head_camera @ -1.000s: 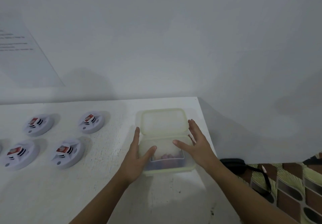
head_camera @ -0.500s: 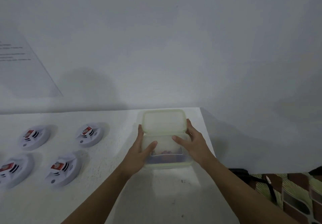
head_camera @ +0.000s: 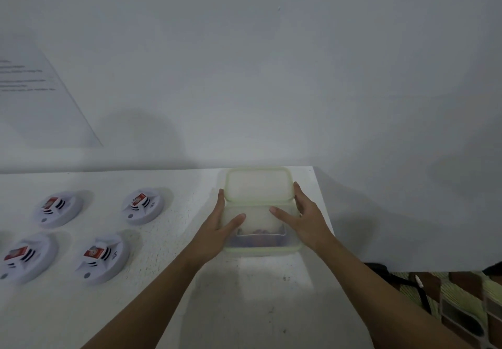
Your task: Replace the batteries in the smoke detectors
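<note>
**While both hands hold the box: right end of the table**

Since the plastic is cloudy, the contents of the box (head_camera: pixel 260 242) cannot be identified; only dark, reddish shapes show low inside. It stands at the far right corner of the table (head_camera: pixel 244 308), its lid (head_camera: pixel 258 185) tipped up behind it.

The left hand (head_camera: pixel 217 229) grips the left wall, fingers outside, thumb laid over the rim. The right hand (head_camera: pixel 307 223) grips the right wall likewise.

Four smoke detectors lie well apart from the box, toward the left edge: far left (head_camera: pixel 58 209), far right (head_camera: pixel 142 205), near left (head_camera: pixel 25 257), near right (head_camera: pixel 99 257). Each carries a red-and-white block; its print is unreadable. A further shape at the left edge is cut off.

A sheet of paper (head_camera: pixel 35 99) on the wall bears blurred text.
</note>
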